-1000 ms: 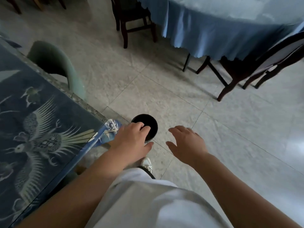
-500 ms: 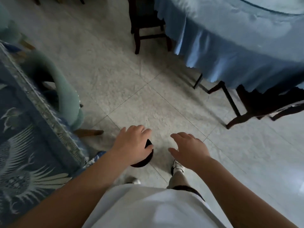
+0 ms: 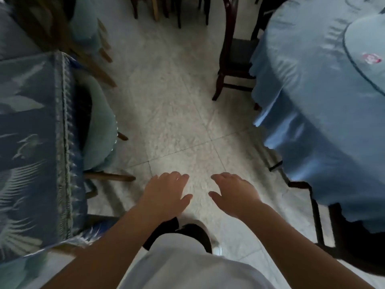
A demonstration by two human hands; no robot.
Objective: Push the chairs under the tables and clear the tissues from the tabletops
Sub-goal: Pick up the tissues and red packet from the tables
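Both of your hands are free: the left hand (image 3: 164, 195) and right hand (image 3: 233, 195) hang palm-down over the floor (image 3: 177, 122) with fingers loosely spread, gripping nothing. That suits where you stand, in the aisle between two tables, with nothing within reach yet.

On your left, the patterned table (image 3: 31, 142) has a green chair (image 3: 100, 132) whose seat sits partly under the cloth edge, its back curving out into the aisle; it looks close to tucked in, though one wooden leg juts toward you. On your right, the round table (image 3: 312, 101) has a dark chair (image 3: 235, 59) with its seat meeting the hanging blue cloth, and another dark chair (image 3: 343, 230) near your right elbow, mostly under the drape.

No tissue shows on the patterned table. A small pink-and-white object (image 3: 371, 58) lies on the round table's raised centre; too blurred to say whether it is a tissue. That, I judge, is your likeliest next target, so empty hands serve you well.
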